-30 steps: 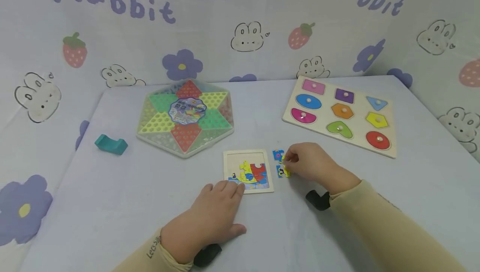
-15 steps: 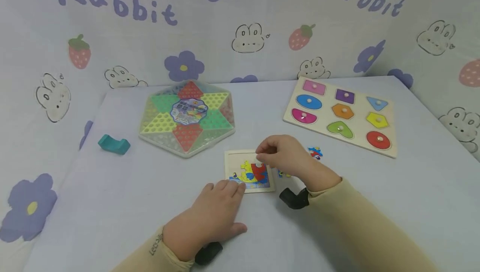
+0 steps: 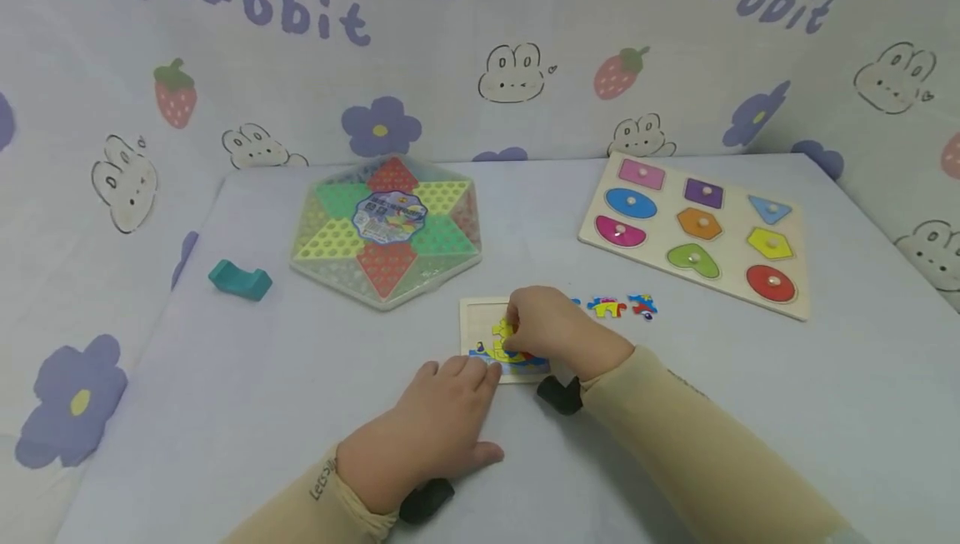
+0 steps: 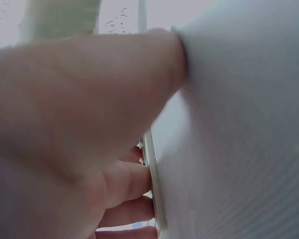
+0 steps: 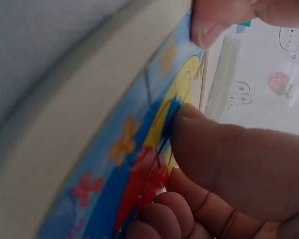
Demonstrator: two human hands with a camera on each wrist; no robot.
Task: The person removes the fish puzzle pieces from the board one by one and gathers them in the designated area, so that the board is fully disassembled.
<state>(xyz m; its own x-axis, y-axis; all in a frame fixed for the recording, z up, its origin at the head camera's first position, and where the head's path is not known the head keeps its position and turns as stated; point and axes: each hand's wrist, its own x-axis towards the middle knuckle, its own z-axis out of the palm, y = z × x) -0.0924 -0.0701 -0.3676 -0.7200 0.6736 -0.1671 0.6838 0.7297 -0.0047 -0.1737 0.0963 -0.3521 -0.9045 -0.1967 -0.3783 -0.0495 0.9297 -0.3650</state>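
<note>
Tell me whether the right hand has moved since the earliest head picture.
Yes, to the left: the right hand was off the right side of the puzzle frame; now it is over it.

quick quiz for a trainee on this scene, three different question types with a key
1. True or false: in the head view, the teal block lies to the left of the hexagonal game board.
2. How many knobbed shapes are on the shape board?
3. What do the left hand's fingertips rest on? A) the teal block B) the small jigsaw frame C) the shape board

Key: 1. True. 2. Nine. 3. B.
</note>
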